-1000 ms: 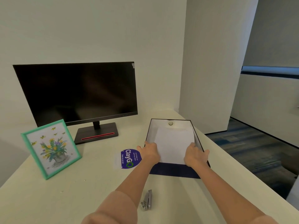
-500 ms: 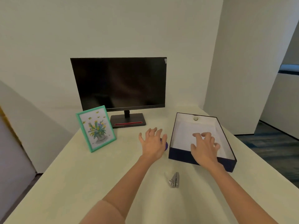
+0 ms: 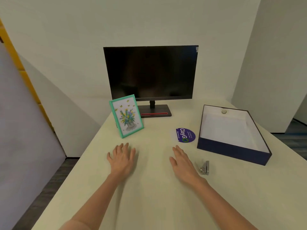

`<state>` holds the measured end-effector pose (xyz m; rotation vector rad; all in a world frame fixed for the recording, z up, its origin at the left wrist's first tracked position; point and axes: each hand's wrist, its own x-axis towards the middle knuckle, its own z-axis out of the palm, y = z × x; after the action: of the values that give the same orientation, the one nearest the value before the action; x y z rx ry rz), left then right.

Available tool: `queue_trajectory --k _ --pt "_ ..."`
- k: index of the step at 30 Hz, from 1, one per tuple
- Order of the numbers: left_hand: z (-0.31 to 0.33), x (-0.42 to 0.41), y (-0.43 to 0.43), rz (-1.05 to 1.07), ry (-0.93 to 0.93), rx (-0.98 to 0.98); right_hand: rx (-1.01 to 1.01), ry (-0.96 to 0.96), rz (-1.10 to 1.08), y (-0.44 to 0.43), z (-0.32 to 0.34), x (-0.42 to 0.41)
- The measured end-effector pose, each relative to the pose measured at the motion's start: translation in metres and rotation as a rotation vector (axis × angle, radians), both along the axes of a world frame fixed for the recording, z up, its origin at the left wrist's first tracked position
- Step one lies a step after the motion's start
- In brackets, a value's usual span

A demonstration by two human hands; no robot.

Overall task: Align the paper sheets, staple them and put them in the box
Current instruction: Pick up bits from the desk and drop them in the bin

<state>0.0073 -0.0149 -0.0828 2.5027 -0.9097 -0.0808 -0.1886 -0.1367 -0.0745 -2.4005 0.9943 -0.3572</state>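
Tabletop (image 3: 149,205) carries everything. Box (image 3: 232,152) open at far right; paper sheets (image 3: 226,130) lie flat inside, so task looks finished. Left grip (image 3: 123,160), right grip (image 3: 182,161): fingers spread, palms down, holding nothing, parked near-centre. Stapler (image 3: 204,167) lies just right of right grip, not touched.

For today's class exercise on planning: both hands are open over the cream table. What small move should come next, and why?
Probably draw both hands back and stop. The left hand and right hand hold nothing, the small silver metal stapler lies beside the right, and white paper sheets seem to lie inside the dark blue cardboard box.
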Motion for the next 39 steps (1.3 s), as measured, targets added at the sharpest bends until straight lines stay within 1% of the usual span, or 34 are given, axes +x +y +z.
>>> queue_trajectory --k 3,7,11,13,15,16,18,21,25,32,37,39 --pt "-0.006 0.002 0.005 0.01 0.019 -0.088 0.004 0.148 0.004 -0.011 -0.008 0.012" --pt "-0.009 0.003 0.004 0.017 0.04 -0.166 -0.031 0.241 0.027 -0.028 -0.009 0.032" --pt "-0.01 0.004 0.004 0.018 0.074 -0.191 -0.093 0.296 0.18 -0.019 -0.009 0.05" --pt "-0.01 0.003 0.003 0.019 0.078 -0.197 -0.093 0.285 0.286 -0.005 -0.01 0.054" --pt "-0.01 0.004 0.002 0.022 0.078 -0.206 -0.013 0.229 0.354 -0.002 -0.007 0.057" --pt "-0.011 0.005 0.003 0.022 0.078 -0.21 0.026 0.191 0.352 -0.006 -0.004 0.06" --pt "-0.011 0.006 0.003 0.021 0.081 -0.221 0.048 0.129 0.272 -0.03 0.003 0.069" --pt "-0.012 0.007 0.002 0.02 0.093 -0.234 0.049 0.136 0.141 -0.074 0.007 0.084" --pt "-0.014 0.008 0.002 0.014 0.096 -0.246 0.055 0.207 0.207 -0.1 0.001 0.098" --pt "-0.013 0.008 0.003 0.008 0.103 -0.266 0.131 0.138 0.412 -0.07 -0.001 0.106" --pt "-0.011 0.008 0.002 0.006 0.114 -0.27 0.174 0.128 0.487 -0.036 0.003 0.079" --pt "-0.011 0.008 0.003 0.01 0.118 -0.274 0.219 0.111 0.508 -0.02 0.008 0.067"
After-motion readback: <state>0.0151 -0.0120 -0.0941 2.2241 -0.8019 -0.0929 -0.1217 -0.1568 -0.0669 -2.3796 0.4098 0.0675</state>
